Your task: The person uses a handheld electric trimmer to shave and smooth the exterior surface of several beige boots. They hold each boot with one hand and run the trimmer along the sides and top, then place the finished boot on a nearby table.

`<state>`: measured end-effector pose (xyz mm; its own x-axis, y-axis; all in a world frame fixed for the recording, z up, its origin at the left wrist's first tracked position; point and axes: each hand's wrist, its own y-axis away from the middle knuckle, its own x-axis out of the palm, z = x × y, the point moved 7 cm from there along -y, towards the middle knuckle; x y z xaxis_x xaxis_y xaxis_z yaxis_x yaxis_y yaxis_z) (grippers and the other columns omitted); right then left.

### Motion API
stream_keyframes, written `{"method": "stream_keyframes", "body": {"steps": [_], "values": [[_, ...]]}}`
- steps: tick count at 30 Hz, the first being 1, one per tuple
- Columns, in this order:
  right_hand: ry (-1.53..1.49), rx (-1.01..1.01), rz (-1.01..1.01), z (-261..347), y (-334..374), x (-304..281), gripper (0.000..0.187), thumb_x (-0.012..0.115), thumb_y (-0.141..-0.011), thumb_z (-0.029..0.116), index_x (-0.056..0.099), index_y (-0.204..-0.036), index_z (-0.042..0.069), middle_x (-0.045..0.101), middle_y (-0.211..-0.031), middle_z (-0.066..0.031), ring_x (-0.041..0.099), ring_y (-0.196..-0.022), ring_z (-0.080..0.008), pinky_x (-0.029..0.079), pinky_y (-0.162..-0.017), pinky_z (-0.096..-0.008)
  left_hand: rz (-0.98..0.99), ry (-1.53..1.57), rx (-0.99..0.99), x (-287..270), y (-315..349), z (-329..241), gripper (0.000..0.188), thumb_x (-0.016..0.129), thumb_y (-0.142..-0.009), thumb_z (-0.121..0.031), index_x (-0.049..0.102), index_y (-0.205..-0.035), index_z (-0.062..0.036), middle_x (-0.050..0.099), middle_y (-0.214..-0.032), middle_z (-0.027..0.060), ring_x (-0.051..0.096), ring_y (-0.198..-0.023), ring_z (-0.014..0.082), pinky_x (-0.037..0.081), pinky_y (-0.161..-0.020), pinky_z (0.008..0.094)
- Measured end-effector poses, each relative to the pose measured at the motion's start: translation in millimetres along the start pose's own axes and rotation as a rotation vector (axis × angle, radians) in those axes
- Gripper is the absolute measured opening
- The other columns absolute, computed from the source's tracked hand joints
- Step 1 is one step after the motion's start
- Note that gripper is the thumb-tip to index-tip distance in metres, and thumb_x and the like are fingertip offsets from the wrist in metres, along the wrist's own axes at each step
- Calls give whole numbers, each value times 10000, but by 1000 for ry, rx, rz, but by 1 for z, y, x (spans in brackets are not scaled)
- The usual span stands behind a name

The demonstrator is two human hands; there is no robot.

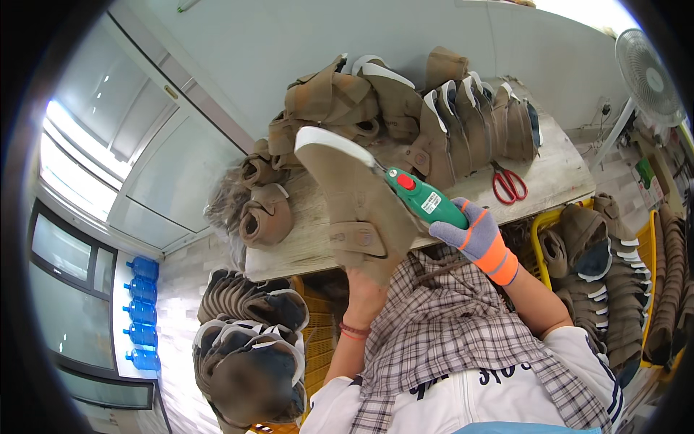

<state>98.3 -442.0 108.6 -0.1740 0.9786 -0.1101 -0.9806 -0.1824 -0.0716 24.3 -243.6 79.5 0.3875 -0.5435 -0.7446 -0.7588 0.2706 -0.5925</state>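
Note:
My left hand (367, 286) is pushed up into a brown shoe upper (347, 188) and holds it raised over the table; its fingers are hidden inside. The upper has a white edge at its top end and a strap with a round fastener low on its side. In a grey and orange glove, my right hand (477, 235) is closed round a green handheld tool (428, 199) with a red button. The tool's thin metal tip meets the upper's edge near the white end. Red-handled scissors (510, 184) lie on the table to the right.
More brown uppers (463, 126) stand in a row and in piles on the wooden table (557, 170). Yellow crates (538, 242) full of uppers stand at the right, with another stack (249, 362) at lower left. A fan (650, 78) stands far right; blue water bottles (141, 315) line the left.

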Motion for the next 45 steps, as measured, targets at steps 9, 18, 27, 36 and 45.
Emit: {"method": "stream_keyframes", "body": {"steps": [9, 18, 27, 36, 45], "values": [[47, -8, -399, -48, 0, -84, 377, 765, -748, 318, 606, -901, 11, 565, -623, -11, 516, -545, -55, 418, -506, -228, 36, -391, -243, 1, -21, 111, 278, 626, -789, -119, 579, -1023, 23, 563, -1038, 198, 508, -952, 380, 379, -866, 473], [-207, -2, -491, -42, 9, -118, 292, 742, -782, 192, 610, -974, 15, 569, -680, 24, 476, -539, -30, 366, -487, -188, 231, 65, 107, 156, -57, 3, 579, 650, -803, -246, 447, -1308, -49, 458, -1318, 190, 389, -1244, 360, 262, -1067, 436], [-190, 17, -609, -66, 22, -150, 316, 744, -788, 229, 602, -953, -2, 533, -633, 26, 461, -516, -39, 354, -472, -197, -357, 521, -533, 151, -58, 43, 214, 692, -769, -123, 608, -905, 19, 547, -991, 143, 509, -962, 282, 389, -892, 373], [-101, -14, -598, -66, 16, -148, 291, 712, -814, 219, 588, -938, -13, 545, -617, -5, 494, -510, -69, 379, -476, -221, -108, 653, -411, 151, -105, 72, 263, 720, -778, -162, 516, -815, 0, 573, -776, 38, 492, -742, 164, 417, -690, 311], [484, -348, -534, -30, 12, -93, 455, 814, -650, 345, 640, -965, 66, 646, -688, -86, 626, -594, -189, 492, -559, -309, -424, 1850, -846, 10, -98, 126, 261, 530, -916, -146, 565, -1111, 23, 613, -1137, 119, 575, -1054, 250, 443, -939, 392]]}}
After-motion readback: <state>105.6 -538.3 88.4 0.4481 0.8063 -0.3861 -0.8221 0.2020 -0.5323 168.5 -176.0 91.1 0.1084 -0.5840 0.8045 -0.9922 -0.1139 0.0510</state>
